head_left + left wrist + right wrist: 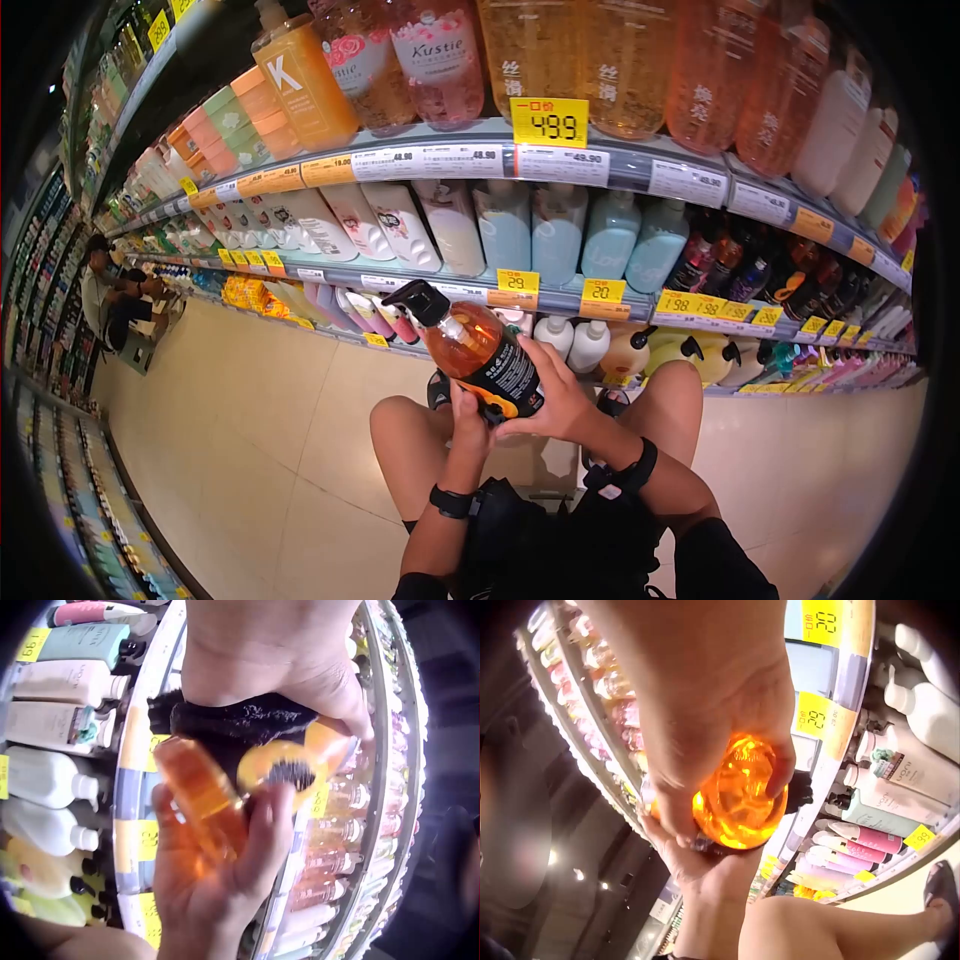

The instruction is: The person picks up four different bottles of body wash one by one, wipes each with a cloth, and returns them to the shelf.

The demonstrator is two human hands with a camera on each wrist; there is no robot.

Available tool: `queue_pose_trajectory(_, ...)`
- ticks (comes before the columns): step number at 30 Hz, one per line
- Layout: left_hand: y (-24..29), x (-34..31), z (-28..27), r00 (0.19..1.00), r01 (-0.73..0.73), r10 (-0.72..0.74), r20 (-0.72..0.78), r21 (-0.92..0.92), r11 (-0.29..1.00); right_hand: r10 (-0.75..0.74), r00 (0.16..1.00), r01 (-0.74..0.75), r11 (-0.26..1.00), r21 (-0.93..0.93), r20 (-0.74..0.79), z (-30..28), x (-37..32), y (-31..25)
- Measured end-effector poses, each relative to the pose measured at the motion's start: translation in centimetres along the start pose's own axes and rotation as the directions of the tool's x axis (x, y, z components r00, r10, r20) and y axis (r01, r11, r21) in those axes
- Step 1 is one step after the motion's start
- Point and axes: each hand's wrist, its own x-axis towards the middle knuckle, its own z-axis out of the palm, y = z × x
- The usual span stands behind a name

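Observation:
In the head view, a pump bottle of clear amber liquid is tilted over the lap, its black pump head toward the upper left. Its black label carries small white print and orange fruit pictures. My right hand grips the bottle's lower end, fingers along the label side. My left hand holds it from below, thumb up against the label. From the left wrist, the fruit picture shows between both hands. The right wrist view shows the glowing amber base within the right hand's fingers.
Shelves of bottles rise in front, with yellow price tags along their edges. Pale blue bottles stand on the middle shelf, white pump bottles on the lower one. Knees flank the hands. Another person sits down the aisle at left.

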Motion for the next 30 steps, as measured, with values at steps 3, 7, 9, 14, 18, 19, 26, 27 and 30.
queue_pose_trajectory(3, 2.8, 3.7, 1.2, 0.968, -0.2, 0.182, 0.17, 0.098, 0.975, -0.015, 0.965, -0.044, 0.975, 0.217, 0.262, -1.0, 2.2, 2.0)
queue_pose_trajectory(7, 5.4, 7.3, 0.4, 0.965, 0.038, -0.004, 0.262, -0.123, 0.992, -0.024, 0.711, -0.7, 0.08, 0.71, 0.703, 1.0, 1.6, 7.1)
queue_pose_trajectory(9, 4.8, 8.2, -1.0, 0.951, 0.078, -0.017, 0.309, -0.187, 0.979, 0.115, 0.578, -0.778, -0.223, 0.588, 0.808, 1.5, -0.2, 8.6)
queue_pose_trajectory(14, 4.4, 8.2, -0.9, 0.993, 0.082, -0.084, 0.079, 0.027, 0.996, 0.107, 0.692, -0.718, -0.001, 0.696, 0.714, 0.0, 1.9, 7.1)
queue_pose_trajectory(18, 2.6, 7.6, -1.1, 1.0, 0.023, -0.023, -0.008, -0.012, 1.0, 0.123, 0.949, -0.17, 0.975, 0.141, 0.291, -0.3, 1.9, 5.7)
queue_pose_trajectory(19, 2.4, 7.4, -0.5, 0.999, 0.018, -0.016, -0.038, 0.045, 0.999, 0.05, 0.99, -0.021, 0.976, -0.215, 0.134, 0.0, 1.5, 5.2)
queue_pose_trajectory(26, 1.8, 6.9, -0.7, 0.992, -0.002, -0.016, -0.127, -0.146, 0.989, 0.064, 0.998, -0.064, 0.998, -0.018, -0.009, -1.0, 1.8, 5.4)
queue_pose_trajectory(27, 2.0, 6.9, -0.9, 0.993, 0.005, -0.031, -0.117, -0.211, 0.977, 0.064, 0.998, -0.064, 0.998, -0.015, -0.01, -0.9, 1.0, 6.3)
queue_pose_trajectory(30, 2.1, 7.0, -0.8, 0.995, -0.048, 0.034, -0.094, -0.15, 0.987, 0.422, 0.637, -0.645, -0.165, 0.746, 0.645, -0.6, 0.3, 6.6)
